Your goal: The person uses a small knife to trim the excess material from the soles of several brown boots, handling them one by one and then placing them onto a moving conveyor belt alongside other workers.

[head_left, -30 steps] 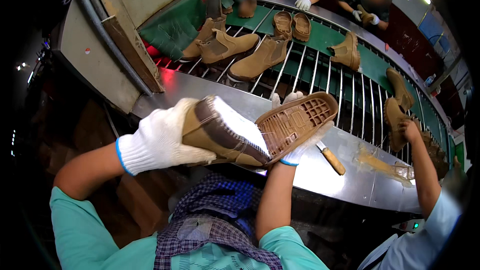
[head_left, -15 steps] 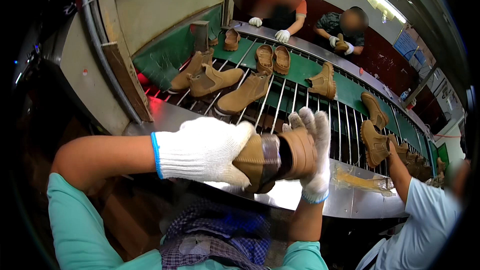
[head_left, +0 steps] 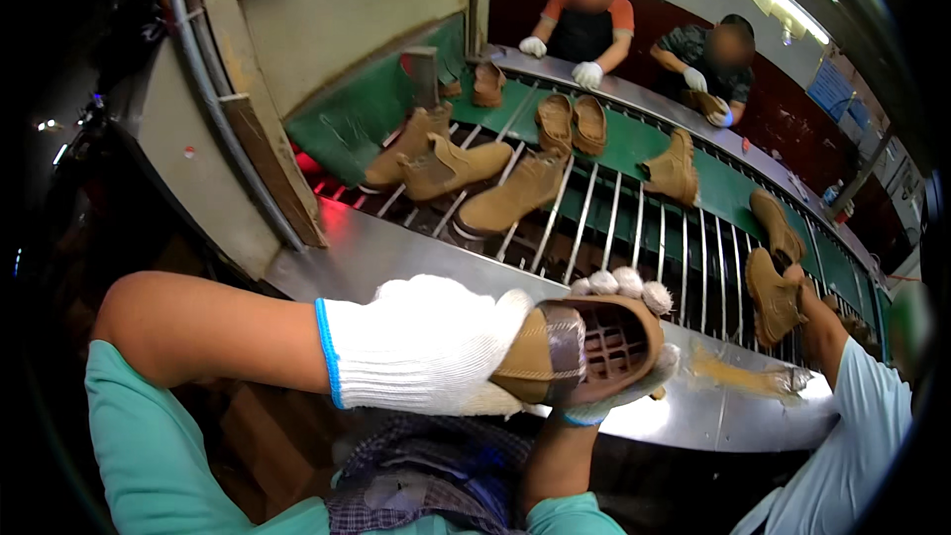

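My left hand (head_left: 426,347), in a white knit glove with a blue cuff, grips a tan boot (head_left: 523,357) with a dark glossy band along its edge. My right hand (head_left: 628,284), in a glove with soiled fingertips, is wrapped around a brown shoe sole (head_left: 649,332) from below and behind. The sole's hollow inside, with a grid pattern, faces up. One end of the sole meets the boot's dark band; how far they overlap is hidden. Both hands are above the metal ledge (head_left: 693,416) in front of me.
Beyond the ledge, a metal-rod conveyor with a green belt (head_left: 624,163) carries tan boots (head_left: 510,196) and a pair of soles (head_left: 572,125). Across it are two gloved people, one holding a shoe. At right, another person's bare hand (head_left: 795,275) touches a boot (head_left: 773,297).
The sole has turned so that its gridded inside shows. My right fingers, stretched out before, now curl around its far edge. The boot has shifted slightly right.
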A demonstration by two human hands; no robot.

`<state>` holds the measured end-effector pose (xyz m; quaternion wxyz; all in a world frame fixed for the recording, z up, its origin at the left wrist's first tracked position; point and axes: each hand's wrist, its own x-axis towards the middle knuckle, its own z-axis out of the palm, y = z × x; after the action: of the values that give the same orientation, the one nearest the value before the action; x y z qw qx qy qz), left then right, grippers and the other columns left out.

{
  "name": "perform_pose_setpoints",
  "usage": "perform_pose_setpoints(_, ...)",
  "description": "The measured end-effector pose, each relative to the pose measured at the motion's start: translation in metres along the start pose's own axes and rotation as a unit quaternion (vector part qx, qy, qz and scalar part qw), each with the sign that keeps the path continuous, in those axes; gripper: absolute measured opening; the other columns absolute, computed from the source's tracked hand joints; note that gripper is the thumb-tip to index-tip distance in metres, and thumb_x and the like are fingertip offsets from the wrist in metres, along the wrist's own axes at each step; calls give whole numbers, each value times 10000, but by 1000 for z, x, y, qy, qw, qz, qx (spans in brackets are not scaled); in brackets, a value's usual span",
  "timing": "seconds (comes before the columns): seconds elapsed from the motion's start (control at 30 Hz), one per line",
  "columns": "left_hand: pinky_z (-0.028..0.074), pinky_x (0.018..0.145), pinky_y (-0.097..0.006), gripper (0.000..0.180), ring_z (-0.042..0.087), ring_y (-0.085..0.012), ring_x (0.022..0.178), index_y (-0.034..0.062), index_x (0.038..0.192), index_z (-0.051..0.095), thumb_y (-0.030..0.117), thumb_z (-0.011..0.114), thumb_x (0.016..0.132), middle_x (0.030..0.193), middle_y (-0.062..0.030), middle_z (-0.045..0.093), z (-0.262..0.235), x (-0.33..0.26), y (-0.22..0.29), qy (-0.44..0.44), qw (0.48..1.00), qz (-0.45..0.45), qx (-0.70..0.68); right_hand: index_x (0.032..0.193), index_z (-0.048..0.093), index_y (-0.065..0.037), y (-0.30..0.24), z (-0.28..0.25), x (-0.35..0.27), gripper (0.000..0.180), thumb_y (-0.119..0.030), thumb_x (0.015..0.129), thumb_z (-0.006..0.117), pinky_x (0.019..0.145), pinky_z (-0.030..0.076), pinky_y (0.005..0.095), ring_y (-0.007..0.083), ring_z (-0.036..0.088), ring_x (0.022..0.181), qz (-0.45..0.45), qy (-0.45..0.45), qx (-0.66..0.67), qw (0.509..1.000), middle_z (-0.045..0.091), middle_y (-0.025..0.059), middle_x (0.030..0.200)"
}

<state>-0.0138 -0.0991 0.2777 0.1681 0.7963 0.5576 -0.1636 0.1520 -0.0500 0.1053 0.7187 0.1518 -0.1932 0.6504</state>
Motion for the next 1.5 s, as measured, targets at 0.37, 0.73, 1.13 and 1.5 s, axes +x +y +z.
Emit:
perform_pose_setpoints(0.37,639,747,-506,765,782,-408,865,11,1295,587,632,750,878,942,-208,766,-18,24,5,19,995,99,-21,1088,627,-56,-37,8,19,585,-375,686,908,1153,461,518,354,583,1222,29,-122,-335,934,589,168,1226)
perform_pose_setpoints(0.73,646,763,-471,693,788,-367,872,-26,1267,650,551,748,897,949,-182,774,-34,51,29,-24,986,153,61,1043,674,-33,-76,39,19,342,-281,840,795,1115,487,519,345,620,1232,54,-102,-543,832,628,160,1234)
perform_pose_setpoints(1.13,620,912,-445,710,743,-340,1077,58,1257,686,408,988,719,1146,-139,736,73,30,-9,383,820,406,-131,1500,498,22,-101,57,-62,877,-441,830,825,1220,432,524,374,539,1412,96,43,-513,852,518,247,1544)
perform_pose_setpoints(1.5,644,912,-502,438,768,-368,1065,-1,1117,753,186,884,743,1173,-207,752,133,9,25,327,784,511,-130,1016,528,-144,-104,91,-179,355,-56,808,801,1277,307,576,393,391,1537,54,157,-544,822,571,94,1317)
